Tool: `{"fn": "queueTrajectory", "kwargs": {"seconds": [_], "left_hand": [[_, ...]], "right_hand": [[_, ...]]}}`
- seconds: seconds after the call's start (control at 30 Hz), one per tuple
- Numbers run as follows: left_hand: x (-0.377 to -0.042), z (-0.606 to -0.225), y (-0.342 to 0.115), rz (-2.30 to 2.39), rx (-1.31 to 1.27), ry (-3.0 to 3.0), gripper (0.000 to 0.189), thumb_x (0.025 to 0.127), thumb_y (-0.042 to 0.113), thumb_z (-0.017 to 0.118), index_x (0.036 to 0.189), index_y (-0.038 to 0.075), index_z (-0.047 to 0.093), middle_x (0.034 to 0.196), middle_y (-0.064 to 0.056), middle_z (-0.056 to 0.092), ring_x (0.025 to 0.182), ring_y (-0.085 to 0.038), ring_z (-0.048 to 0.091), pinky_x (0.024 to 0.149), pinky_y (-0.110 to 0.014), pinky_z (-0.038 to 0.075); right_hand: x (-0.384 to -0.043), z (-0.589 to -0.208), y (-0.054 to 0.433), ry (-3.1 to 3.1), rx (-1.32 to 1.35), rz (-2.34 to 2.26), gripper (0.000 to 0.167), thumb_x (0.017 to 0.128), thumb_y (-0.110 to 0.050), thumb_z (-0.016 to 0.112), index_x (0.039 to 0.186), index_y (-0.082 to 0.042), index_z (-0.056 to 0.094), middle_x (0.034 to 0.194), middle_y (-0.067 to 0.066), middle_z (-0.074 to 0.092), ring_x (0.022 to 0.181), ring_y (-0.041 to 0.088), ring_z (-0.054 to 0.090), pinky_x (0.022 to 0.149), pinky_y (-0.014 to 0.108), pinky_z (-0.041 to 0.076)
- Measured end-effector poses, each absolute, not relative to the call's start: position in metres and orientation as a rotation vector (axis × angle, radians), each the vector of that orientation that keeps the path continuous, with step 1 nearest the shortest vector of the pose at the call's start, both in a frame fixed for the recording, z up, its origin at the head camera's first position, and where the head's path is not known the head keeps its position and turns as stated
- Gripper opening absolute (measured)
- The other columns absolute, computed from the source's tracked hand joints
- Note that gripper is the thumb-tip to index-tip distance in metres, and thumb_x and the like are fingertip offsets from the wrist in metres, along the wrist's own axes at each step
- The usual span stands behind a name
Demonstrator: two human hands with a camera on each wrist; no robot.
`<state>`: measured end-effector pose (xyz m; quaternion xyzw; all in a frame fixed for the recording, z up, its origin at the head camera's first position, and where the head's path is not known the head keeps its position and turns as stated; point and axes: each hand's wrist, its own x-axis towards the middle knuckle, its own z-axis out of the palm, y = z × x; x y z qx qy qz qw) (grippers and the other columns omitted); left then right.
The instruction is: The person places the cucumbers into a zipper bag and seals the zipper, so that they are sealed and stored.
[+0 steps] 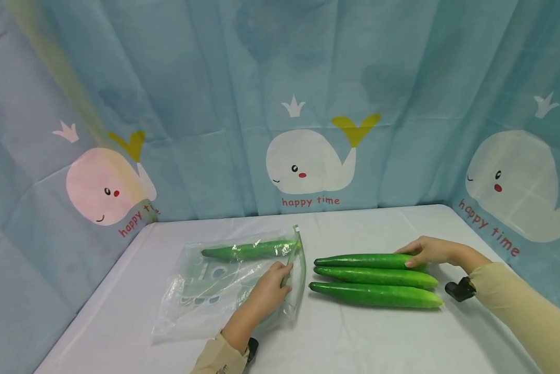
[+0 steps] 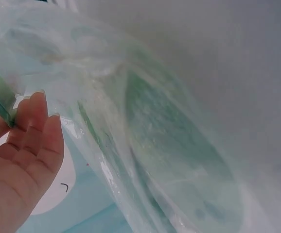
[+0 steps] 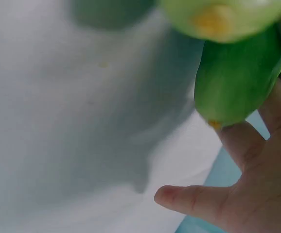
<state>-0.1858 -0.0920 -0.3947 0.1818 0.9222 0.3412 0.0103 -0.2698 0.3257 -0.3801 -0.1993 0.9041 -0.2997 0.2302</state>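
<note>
A clear zip bag (image 1: 196, 311) with a pale green printed pattern lies on the table, one cucumber (image 1: 242, 252) inside it near the far side. My left hand (image 1: 268, 291) pinches the bag's green zip edge (image 2: 0, 99) at its mouth, on the right. To the right of the bag three cucumbers lie side by side: a far one (image 1: 355, 261), a middle one (image 1: 373, 277) and a near one (image 1: 373, 295). My right hand (image 1: 431, 251) grips the far cucumber at its right end, thumb on the near side. In the right wrist view one finger (image 3: 191, 198) extends away from that cucumber (image 3: 237, 82).
A white cloth covers the table (image 1: 355, 343). Blue curtains (image 1: 205, 104) with whale prints stand close behind the table and along both sides. A black wrist device (image 1: 461, 289) sits under the right sleeve, close to the cucumbers' right ends.
</note>
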Motion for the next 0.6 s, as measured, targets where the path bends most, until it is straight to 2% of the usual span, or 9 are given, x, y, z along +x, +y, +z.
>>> {"fn": "queueTrajectory", "kwargs": {"seconds": [0.2, 0.33, 0.47, 0.6], "left_hand": [[-0.186, -0.393, -0.093, 1.053, 0.567, 2.884, 0.053, 0.085, -0.005, 0.066, 0.136, -0.009, 0.049, 0.107, -0.009, 0.055, 0.092, -0.023, 0.055, 0.08, -0.04, 0.051], [-0.186, -0.394, -0.094, 1.069, 0.571, 2.878, 0.053, 0.085, -0.006, 0.066, 0.135, -0.01, 0.049, 0.107, -0.01, 0.055, 0.092, -0.024, 0.055, 0.08, -0.041, 0.051], [-0.186, -0.393, -0.093, 1.081, 0.569, 2.869, 0.053, 0.086, -0.006, 0.065, 0.135, -0.01, 0.049, 0.107, -0.01, 0.055, 0.092, -0.023, 0.055, 0.079, -0.04, 0.05], [-0.185, -0.393, -0.092, 1.079, 0.557, 2.863, 0.053, 0.086, -0.005, 0.065, 0.136, -0.009, 0.049, 0.109, -0.01, 0.054, 0.093, -0.024, 0.055, 0.08, -0.04, 0.05]], "right_hand": [[-0.27, -0.368, 0.327, 2.458, -0.49, -0.966, 0.055, 0.09, -0.025, 0.07, 0.133, 0.006, 0.055, 0.133, 0.03, 0.051, 0.121, 0.048, 0.049, 0.091, 0.056, 0.047], [-0.269, -0.361, 0.324, 2.339, -0.413, -1.174, 0.056, 0.094, -0.022, 0.066, 0.135, 0.011, 0.049, 0.13, 0.03, 0.054, 0.114, 0.041, 0.056, 0.087, 0.052, 0.051], [-0.269, -0.357, 0.318, 2.24, -0.333, -1.317, 0.056, 0.096, -0.021, 0.063, 0.136, 0.013, 0.045, 0.12, 0.019, 0.063, 0.105, 0.03, 0.062, 0.09, 0.05, 0.05], [-0.27, -0.355, 0.31, 2.176, -0.244, -1.4, 0.052, 0.097, -0.022, 0.062, 0.136, 0.01, 0.049, 0.11, 0.009, 0.068, 0.099, 0.023, 0.064, 0.089, 0.047, 0.05]]}}
